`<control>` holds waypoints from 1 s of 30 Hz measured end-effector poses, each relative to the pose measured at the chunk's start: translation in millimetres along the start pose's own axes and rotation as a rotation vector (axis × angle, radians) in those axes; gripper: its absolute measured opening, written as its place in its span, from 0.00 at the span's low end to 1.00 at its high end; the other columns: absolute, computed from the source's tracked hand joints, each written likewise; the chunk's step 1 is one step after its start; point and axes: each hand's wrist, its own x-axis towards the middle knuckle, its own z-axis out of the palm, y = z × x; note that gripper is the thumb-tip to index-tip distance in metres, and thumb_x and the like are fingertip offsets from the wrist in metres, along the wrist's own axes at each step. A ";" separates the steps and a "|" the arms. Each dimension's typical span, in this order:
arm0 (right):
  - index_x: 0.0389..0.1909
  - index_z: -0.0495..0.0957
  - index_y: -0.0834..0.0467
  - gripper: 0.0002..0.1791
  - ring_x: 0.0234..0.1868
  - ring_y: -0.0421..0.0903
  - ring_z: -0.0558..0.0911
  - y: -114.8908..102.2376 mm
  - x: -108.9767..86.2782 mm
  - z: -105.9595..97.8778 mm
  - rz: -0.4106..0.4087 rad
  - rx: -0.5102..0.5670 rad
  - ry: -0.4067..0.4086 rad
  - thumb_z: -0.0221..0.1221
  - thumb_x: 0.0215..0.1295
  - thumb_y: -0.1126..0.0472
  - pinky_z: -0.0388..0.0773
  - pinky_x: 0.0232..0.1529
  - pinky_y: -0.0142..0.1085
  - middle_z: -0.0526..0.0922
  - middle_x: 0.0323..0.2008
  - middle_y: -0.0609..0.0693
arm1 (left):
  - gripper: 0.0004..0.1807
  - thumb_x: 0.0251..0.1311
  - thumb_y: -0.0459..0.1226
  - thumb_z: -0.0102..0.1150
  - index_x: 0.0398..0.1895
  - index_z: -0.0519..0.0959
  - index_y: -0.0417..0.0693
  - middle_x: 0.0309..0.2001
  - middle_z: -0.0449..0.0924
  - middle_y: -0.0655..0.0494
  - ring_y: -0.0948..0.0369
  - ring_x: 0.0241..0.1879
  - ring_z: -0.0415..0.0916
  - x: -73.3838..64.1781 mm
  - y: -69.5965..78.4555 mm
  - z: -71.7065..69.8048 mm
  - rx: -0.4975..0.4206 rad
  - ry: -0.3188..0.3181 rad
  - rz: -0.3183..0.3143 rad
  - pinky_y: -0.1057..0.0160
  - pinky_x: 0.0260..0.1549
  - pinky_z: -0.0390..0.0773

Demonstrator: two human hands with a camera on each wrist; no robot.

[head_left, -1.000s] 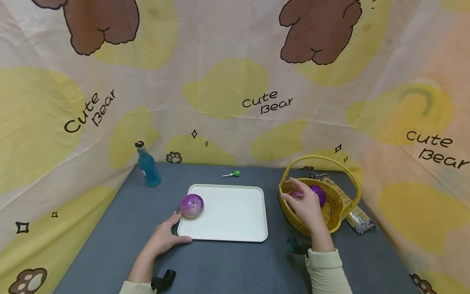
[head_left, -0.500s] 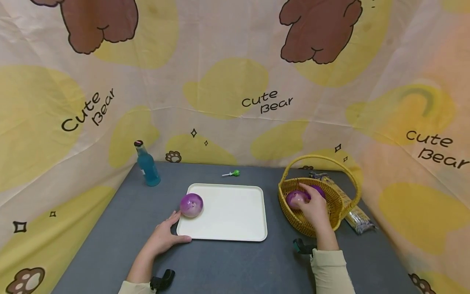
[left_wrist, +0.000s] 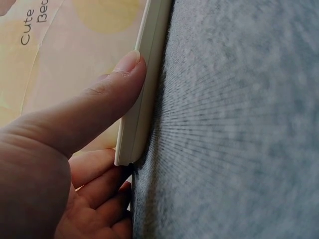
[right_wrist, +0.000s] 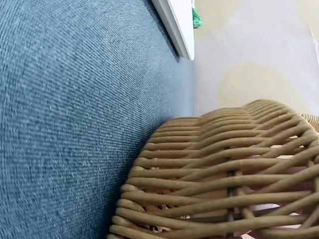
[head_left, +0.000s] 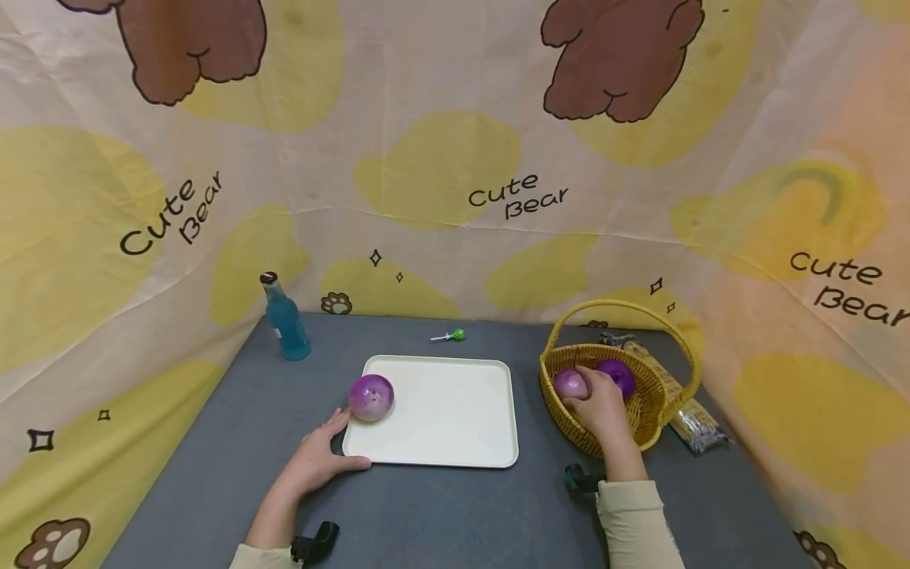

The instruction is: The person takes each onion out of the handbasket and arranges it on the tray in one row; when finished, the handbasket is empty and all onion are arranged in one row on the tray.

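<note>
My left hand [head_left: 313,461] grips the near left corner of a white tray [head_left: 455,419]. In the left wrist view the thumb [left_wrist: 112,94] presses on the tray's front edge, with curled fingers round the corner. A red onion [head_left: 371,397] sits on the tray's left side, near the fingertips. My right hand [head_left: 600,405] reaches into a yellow wicker basket [head_left: 569,431] and pinches a paler red onion [head_left: 570,384] between thumb and fingers. Beside it in the basket lies a darker purple onion [head_left: 617,378]. In the right wrist view the basket's woven side [right_wrist: 224,174] hides this hand.
A blue bottle [head_left: 287,325] stands at the back left. Behind the tray lies a green lollipop [head_left: 452,336]. A long shiny packet [head_left: 693,423] lies against the basket's right side, and the basket's handle [head_left: 618,303] arches over it. A patterned cloth hangs behind the table.
My right hand has lowered into the basket, its spread fingers coming together on the paler onion. The left hand and the tray stay where they were.
</note>
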 end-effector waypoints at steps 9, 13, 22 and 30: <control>0.71 0.67 0.62 0.38 0.69 0.70 0.67 -1.0 -4.2 -4.2 0.035 0.046 0.053 0.69 0.64 0.54 0.63 0.68 0.65 0.70 0.69 0.68 | 0.63 0.43 0.60 0.77 0.80 0.55 0.48 0.79 0.48 0.36 0.35 0.77 0.45 1.5 -1.3 1.0 0.005 -0.005 0.002 0.27 0.68 0.53; 0.73 0.66 0.60 0.40 0.69 0.69 0.68 -5.1 -9.8 -11.6 0.051 0.090 0.081 0.69 0.64 0.51 0.66 0.66 0.65 0.70 0.69 0.66 | 0.63 0.43 0.59 0.78 0.80 0.55 0.47 0.79 0.49 0.36 0.35 0.78 0.45 0.9 -0.9 0.4 0.003 -0.003 0.005 0.27 0.68 0.53; 0.71 0.69 0.59 0.38 0.66 0.68 0.71 -21.2 -20.4 -25.0 0.026 0.139 0.151 0.70 0.62 0.50 0.69 0.65 0.63 0.72 0.67 0.66 | 0.63 0.43 0.60 0.78 0.80 0.55 0.48 0.79 0.48 0.37 0.35 0.78 0.46 1.0 -1.6 0.6 0.005 0.000 0.006 0.27 0.68 0.53; 0.73 0.67 0.56 0.42 0.65 0.65 0.73 -31.5 -26.7 -31.1 0.037 0.176 0.139 0.69 0.62 0.44 0.73 0.63 0.59 0.72 0.67 0.66 | 0.64 0.42 0.61 0.78 0.80 0.54 0.49 0.79 0.48 0.36 0.35 0.77 0.46 2.6 -2.4 0.7 0.010 0.001 0.006 0.27 0.68 0.53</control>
